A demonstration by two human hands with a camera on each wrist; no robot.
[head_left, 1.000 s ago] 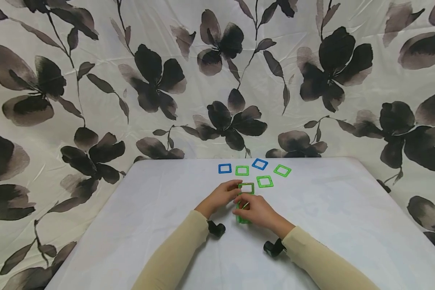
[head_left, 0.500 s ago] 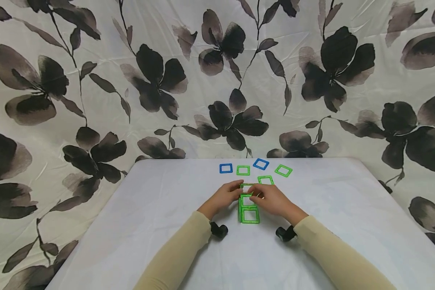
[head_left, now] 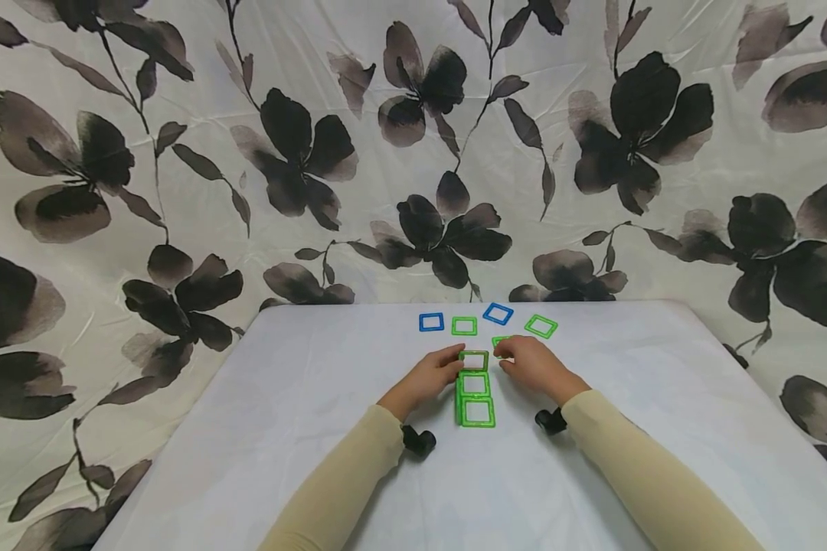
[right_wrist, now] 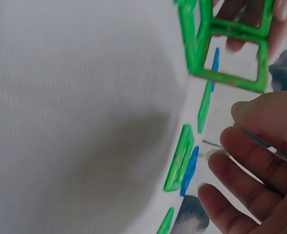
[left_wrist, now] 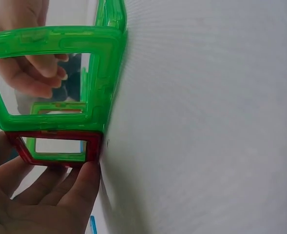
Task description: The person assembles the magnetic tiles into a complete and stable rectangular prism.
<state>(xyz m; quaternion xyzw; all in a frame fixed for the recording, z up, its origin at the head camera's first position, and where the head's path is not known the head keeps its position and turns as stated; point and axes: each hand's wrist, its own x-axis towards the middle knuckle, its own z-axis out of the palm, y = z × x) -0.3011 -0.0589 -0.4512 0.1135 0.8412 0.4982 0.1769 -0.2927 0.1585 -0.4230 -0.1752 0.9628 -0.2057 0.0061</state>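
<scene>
A row of joined square magnetic tiles [head_left: 477, 413], open frames mostly of green plastic, stands at mid-table. In the left wrist view a red magnetic tile [left_wrist: 94, 146] adjoins a green one [left_wrist: 106, 87] on its left side. My left hand [head_left: 423, 383] holds the structure at its far end, fingertips [left_wrist: 87, 178] against the red tile. Right of the structure, my right hand [head_left: 540, 371] hovers with fingers loosely bent and nothing between them. Just beyond its fingertips lies a loose green tile [head_left: 499, 340], partly hidden by that hand.
Toward the back edge of the white table [head_left: 317, 367] lie a blue tile [head_left: 431, 322], a green tile [head_left: 465, 326], another blue tile [head_left: 498, 314] and another green tile [head_left: 540, 326]. A floral cloth [head_left: 441, 153] hangs behind the table.
My right hand has let go of the structure and moved right and away from me, to the loose green tile. My left hand has stayed at the structure's far end.
</scene>
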